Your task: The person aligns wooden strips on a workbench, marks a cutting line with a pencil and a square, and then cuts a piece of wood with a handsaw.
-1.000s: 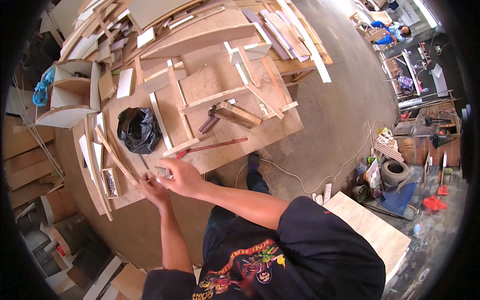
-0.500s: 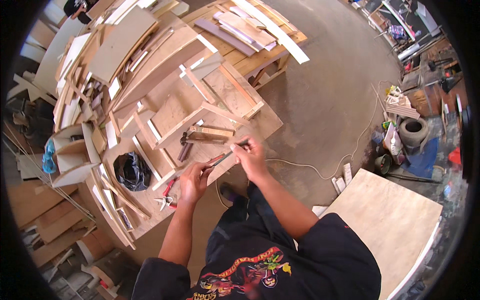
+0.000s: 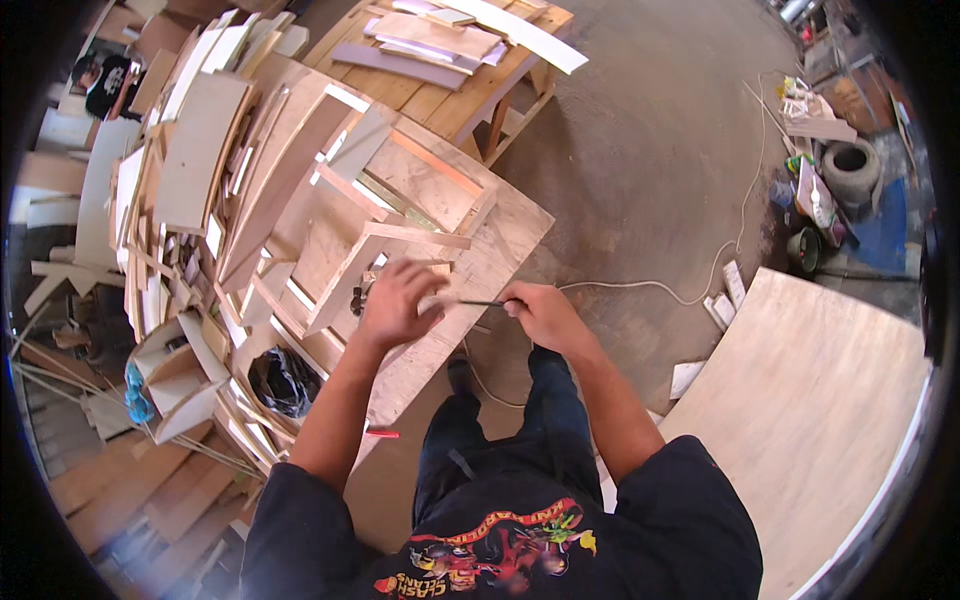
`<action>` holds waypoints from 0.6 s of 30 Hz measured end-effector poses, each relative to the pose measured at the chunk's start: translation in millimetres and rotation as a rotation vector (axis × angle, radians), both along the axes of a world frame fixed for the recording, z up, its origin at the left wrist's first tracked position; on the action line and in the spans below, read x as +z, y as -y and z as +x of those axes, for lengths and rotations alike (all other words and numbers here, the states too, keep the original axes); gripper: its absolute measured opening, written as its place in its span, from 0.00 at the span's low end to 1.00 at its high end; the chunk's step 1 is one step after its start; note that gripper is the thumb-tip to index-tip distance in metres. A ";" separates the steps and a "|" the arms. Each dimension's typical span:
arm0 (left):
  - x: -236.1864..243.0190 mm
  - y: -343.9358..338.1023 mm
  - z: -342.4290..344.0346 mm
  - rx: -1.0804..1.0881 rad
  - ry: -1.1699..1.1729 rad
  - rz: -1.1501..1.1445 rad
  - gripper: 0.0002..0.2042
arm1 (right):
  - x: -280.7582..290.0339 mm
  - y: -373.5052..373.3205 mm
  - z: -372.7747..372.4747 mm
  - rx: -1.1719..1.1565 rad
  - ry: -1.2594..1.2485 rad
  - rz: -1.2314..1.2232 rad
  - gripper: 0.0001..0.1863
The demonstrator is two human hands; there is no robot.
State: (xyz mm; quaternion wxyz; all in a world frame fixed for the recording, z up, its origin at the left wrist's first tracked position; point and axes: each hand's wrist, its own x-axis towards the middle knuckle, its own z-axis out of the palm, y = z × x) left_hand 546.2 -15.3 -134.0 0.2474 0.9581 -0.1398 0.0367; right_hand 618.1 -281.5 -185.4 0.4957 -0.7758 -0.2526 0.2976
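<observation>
My right hand (image 3: pixel 545 316) is closed round one end of a thin dark pencil-like rod (image 3: pixel 482 303), which points left over the table edge. My left hand (image 3: pixel 402 308), somewhat blurred, is open with its fingers apart near the rod's other end; nothing shows in it. Just beyond the left hand lies a wooden frame (image 3: pixel 345 270) of joined strips on the plywood-topped table (image 3: pixel 515 235). A hammer (image 3: pixel 357 300) is mostly covered by that hand. Below the left wrist, a red handle (image 3: pixel 382 434) sticks out at the table's edge.
Wood offcuts (image 3: pixel 205 150) are heaped at the left, with a black plastic bag (image 3: pixel 283 380) nearby. A second wooden table (image 3: pixel 460 105) holds more boards. On the right lies a large plywood sheet (image 3: pixel 800 420); a cable (image 3: pixel 690 298) crosses the floor. Another person (image 3: pixel 112 88) is far left.
My left hand has let go of the thin rod and risen away with its fingers spread. My right hand has shifted right and still holds the rod. The view has turned somewhat.
</observation>
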 end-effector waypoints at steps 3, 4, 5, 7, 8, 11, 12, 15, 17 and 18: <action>-16.4 -10.4 50.3 0.195 0.146 0.080 0.08 | -25.6 0.9 -25.7 -0.255 -0.111 0.055 0.10; -19.8 -9.6 69.8 0.236 0.166 0.075 0.06 | -36.5 -4.9 -37.3 -0.285 -0.114 0.061 0.10; -31.5 -16.1 86.5 0.224 0.168 0.093 0.07 | -48.9 -16.0 -50.1 -0.412 -0.050 0.127 0.10; -57.2 -17.6 108.9 0.186 0.159 0.103 0.08 | -70.5 -32.7 -77.0 -0.565 0.007 0.179 0.09; -65.7 -16.9 117.5 0.201 0.164 0.180 0.10 | -78.5 -43.7 -86.4 -0.657 -0.108 0.202 0.09; -91.0 -17.7 130.8 0.205 0.143 0.301 0.14 | -97.8 -74.8 -105.4 -0.811 -0.170 0.202 0.08; -95.9 -19.6 132.0 0.220 0.125 0.350 0.16 | -100.3 -86.2 -107.5 -0.848 -0.110 0.182 0.08; -97.2 -9.0 132.5 0.214 0.041 0.353 0.17 | -100.9 -103.5 -108.6 -0.950 0.004 0.072 0.08; -98.6 -14.3 131.3 0.207 0.041 0.376 0.18 | -94.9 -114.6 -103.6 -0.957 0.016 0.026 0.08; -99.8 -17.0 130.3 0.205 0.041 0.378 0.18 | -93.1 -119.9 -100.5 -0.967 0.021 0.023 0.07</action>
